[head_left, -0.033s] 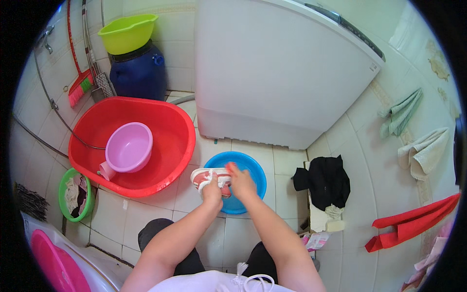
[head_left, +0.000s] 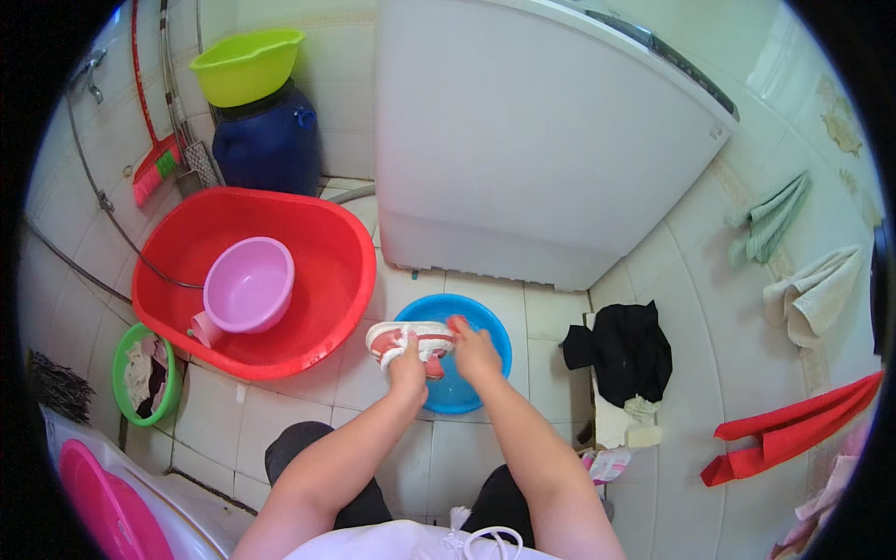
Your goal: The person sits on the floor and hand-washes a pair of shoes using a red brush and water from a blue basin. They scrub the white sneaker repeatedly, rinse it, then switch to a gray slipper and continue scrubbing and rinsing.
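Shoe (head_left: 432, 338), long axis left-right (toe unclear), left hand (head_left: 408, 371) gripping it, right hand (head_left: 477, 356) pinching red object (head_left: 456, 323)

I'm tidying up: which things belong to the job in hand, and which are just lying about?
In the job: shoe (left hand); small red item, unclear (right hand); blue basin below.

Apparently lying about: red tub; purple basin; black cloth.

basin (head_left: 455, 396) (on floor (head_left: 551, 364)) right of tub (head_left: 331, 261)
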### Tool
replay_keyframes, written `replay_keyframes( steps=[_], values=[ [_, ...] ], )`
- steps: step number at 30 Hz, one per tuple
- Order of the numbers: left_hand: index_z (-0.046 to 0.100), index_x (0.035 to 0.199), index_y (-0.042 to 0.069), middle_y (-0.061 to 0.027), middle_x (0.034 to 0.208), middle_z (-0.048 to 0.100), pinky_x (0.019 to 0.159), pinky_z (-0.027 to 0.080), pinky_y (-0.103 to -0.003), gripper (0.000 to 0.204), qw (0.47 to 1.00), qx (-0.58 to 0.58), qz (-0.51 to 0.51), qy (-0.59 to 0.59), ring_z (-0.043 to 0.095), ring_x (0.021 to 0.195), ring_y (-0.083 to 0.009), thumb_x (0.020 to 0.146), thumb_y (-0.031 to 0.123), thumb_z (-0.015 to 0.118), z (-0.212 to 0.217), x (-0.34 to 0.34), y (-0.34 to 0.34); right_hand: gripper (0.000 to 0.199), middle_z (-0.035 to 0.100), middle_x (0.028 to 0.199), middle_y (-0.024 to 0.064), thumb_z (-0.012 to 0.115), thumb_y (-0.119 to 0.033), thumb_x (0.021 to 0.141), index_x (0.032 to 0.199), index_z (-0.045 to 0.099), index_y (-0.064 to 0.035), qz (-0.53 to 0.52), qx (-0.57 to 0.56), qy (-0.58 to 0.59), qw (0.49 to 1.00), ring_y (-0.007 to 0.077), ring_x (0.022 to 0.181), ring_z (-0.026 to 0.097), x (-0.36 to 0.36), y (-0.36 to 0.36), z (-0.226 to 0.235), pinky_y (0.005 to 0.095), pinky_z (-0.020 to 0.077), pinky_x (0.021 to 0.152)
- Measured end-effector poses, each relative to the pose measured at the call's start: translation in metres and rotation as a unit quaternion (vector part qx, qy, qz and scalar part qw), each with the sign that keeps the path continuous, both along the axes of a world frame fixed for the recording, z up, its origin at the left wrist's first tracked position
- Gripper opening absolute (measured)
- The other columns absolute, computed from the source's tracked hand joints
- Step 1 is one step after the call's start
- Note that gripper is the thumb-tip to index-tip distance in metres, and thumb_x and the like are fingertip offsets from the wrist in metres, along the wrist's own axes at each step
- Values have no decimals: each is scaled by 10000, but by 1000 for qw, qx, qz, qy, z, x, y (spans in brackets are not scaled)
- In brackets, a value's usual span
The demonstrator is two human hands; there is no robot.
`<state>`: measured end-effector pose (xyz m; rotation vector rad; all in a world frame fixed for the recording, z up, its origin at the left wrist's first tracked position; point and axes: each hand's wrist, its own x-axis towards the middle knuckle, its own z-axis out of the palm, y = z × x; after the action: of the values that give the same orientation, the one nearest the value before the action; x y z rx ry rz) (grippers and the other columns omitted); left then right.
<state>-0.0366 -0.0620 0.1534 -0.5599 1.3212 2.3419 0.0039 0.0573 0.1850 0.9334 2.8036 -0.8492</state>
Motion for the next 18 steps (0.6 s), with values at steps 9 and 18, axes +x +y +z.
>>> replay_keyframes(
  steps=[9,18],
  values=[
    [494,1236,2,-166,1221,605,910,541,-420,383,987,154,6,-48,629,1082,-284,1073,317,349,7,-7,-8,429,532,1276,179,443,-260,991,1396,499,-388,106,1,57,993,377,1099,603,9,-30,27,473,516,876],
    [478,1271,19,-155,1250,595,926,526,-431,386,990,129,5,-61,620,1098,-292,1076,320,336,-1,-4,-4,419,544,1197,190,459,-286,986,1399,487,-349,149,17,84,985,415,1111,587,3,-29,28,503,515,874]
  ],
)
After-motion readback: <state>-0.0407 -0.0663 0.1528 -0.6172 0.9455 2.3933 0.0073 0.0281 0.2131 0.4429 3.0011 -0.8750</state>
